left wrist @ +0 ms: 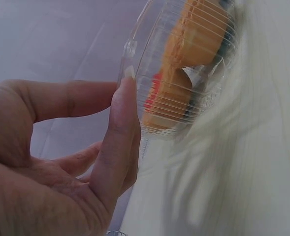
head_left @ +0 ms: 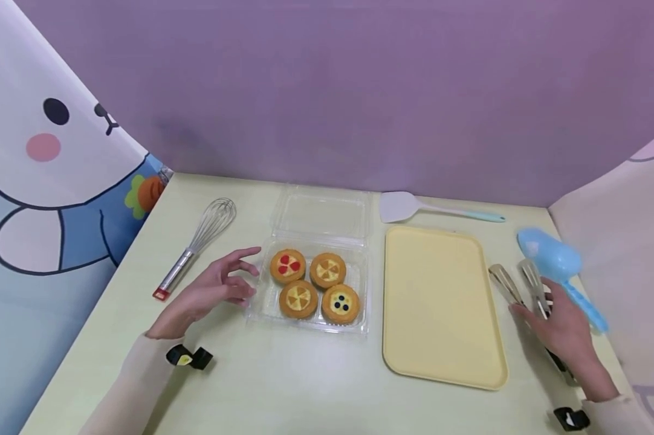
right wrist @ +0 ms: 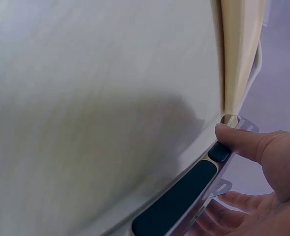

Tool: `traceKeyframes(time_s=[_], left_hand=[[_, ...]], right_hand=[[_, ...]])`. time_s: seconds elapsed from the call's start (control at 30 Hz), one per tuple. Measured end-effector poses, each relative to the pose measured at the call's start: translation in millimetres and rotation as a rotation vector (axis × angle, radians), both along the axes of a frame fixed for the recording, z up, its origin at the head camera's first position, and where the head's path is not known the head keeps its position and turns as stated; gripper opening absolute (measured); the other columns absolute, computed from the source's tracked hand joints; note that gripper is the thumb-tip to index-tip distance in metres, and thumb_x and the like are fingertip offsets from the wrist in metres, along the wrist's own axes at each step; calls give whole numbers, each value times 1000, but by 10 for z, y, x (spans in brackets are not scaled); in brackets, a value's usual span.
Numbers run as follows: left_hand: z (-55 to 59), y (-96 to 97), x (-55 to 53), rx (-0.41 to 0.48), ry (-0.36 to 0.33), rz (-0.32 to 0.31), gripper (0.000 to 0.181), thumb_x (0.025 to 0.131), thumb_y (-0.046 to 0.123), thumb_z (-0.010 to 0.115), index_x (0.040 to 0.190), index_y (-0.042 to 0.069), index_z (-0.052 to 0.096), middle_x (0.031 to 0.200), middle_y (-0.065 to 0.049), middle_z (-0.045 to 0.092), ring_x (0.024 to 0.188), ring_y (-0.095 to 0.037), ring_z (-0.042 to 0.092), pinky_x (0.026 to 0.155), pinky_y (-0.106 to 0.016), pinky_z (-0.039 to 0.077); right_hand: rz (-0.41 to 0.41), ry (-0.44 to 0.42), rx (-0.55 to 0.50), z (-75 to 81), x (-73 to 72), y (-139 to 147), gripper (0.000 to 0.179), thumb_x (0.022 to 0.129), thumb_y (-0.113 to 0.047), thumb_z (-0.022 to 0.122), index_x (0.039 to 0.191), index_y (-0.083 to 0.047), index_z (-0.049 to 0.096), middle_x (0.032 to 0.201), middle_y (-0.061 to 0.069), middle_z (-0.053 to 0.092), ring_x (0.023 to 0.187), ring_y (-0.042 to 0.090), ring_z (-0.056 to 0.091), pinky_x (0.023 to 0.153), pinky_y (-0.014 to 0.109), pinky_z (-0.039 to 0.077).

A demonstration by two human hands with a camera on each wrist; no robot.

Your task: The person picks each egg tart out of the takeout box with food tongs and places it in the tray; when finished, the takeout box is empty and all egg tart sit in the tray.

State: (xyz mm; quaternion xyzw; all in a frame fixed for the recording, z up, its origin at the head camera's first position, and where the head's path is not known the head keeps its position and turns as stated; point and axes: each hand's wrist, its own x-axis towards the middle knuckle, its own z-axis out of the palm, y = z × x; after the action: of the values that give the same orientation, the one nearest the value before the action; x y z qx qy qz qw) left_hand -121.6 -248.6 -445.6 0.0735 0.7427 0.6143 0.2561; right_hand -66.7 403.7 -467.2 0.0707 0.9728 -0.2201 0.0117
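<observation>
My left hand point(head_left: 218, 287) is at the left edge of a clear plastic hinged box point(head_left: 267, 326), its fingers loosely bent and apart. In the left wrist view, the fingertips point(left wrist: 126, 81) are close by the box's rim; whether they touch it I cannot tell. Several small round tarts point(head_left: 298, 299) sit in the box, topped with red, yellow or dark pieces. At the right side, my right hand point(head_left: 563, 326) grips metal tongs point(head_left: 532, 279) with dark handle pads point(right wrist: 181, 196), thumb on one arm, fingers on the other. The tongs' ends are spread apart.
A cream tray point(head_left: 441, 308) lies between the box and the tongs. Behind it is a white spatula point(head_left: 400, 206) with a pale blue handle. A blue scoop point(head_left: 550, 254) lies beyond my right hand. A whisk point(head_left: 213, 225) lies at the left, and a purple wall point(head_left: 327, 90) rises behind.
</observation>
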Motion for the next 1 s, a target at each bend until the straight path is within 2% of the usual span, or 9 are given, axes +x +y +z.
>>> traceKeyframes(time_s=[0.23,0.4,0.63,0.77,0.87,1.0], left_hand=[[-4,0,18,3,15,-9,83,91,-11,58,164,7,24,126,-19,52,87,-18,71,73,-32,66],[26,16,16,-23,23,6,83,90,-11,57,165,7,25,128,-24,50,88,-20,71,72,-31,65],[41,28,14,-30,7,19,84,91,-11,57,165,9,25,131,-29,49,90,-24,71,72,-32,65],[33,26,20,-34,5,27,84,90,-11,58,165,9,26,130,-28,49,90,-23,71,72,-33,65],[38,28,29,-38,4,30,83,90,-11,57,165,9,26,131,-28,49,91,-23,71,72,-33,65],[39,32,36,-34,3,27,84,90,-11,56,165,9,25,132,-29,48,91,-24,71,72,-33,65]], right_hand=[[22,50,-9,122,-9,-106,91,98,-37,71,160,8,21,133,50,49,112,67,51,80,72,46],[86,157,-4,260,-109,-326,88,93,-29,77,159,5,30,132,46,54,111,63,54,77,71,46],[239,259,-30,478,-233,-745,84,87,-15,83,156,3,39,132,38,58,110,54,58,79,66,48],[325,259,-38,590,-299,-1012,85,87,-13,83,158,-3,39,135,34,59,110,52,59,83,65,48],[389,247,-30,655,-324,-1220,85,88,-13,83,160,-6,38,139,30,59,117,51,57,88,66,48],[489,269,8,714,-331,-1479,83,87,-11,83,158,-7,41,137,25,62,122,48,57,87,64,53]])
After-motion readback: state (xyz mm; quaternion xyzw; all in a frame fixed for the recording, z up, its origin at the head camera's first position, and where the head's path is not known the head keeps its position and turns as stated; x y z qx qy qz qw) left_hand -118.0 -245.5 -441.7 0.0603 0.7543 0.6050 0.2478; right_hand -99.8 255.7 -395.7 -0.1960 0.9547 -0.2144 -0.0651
